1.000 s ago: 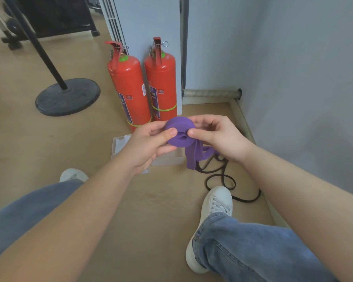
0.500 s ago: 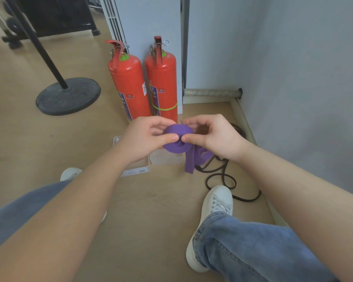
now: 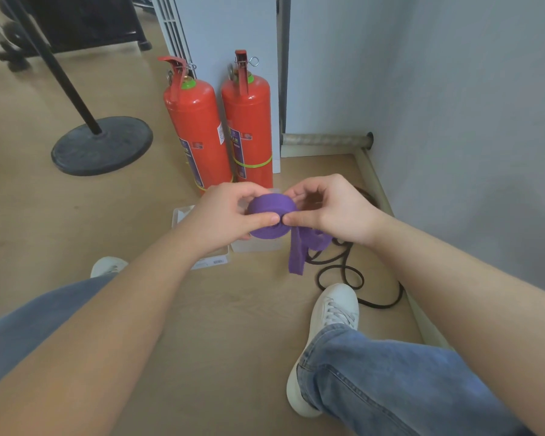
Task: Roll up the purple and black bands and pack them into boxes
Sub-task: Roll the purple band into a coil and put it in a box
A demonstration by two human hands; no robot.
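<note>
Purple band (image 3: 269, 215), mostly wound into a thick coil, sits in the air between both hands above the wooden floor (image 3: 227, 309). Left hand (image 3: 224, 215) and right hand (image 3: 331, 209) each pinch the coil, thumb tips nearly touching on its face. A loose tail hangs down beside the black band (image 3: 343, 275), which lies on the floor near the clear boxes (image 3: 255, 245).

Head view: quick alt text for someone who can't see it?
The left hand and right hand grip a partly rolled purple band, its tail hanging loose. A black band lies on the floor beside clear boxes, near two fire extinguishers.
</note>
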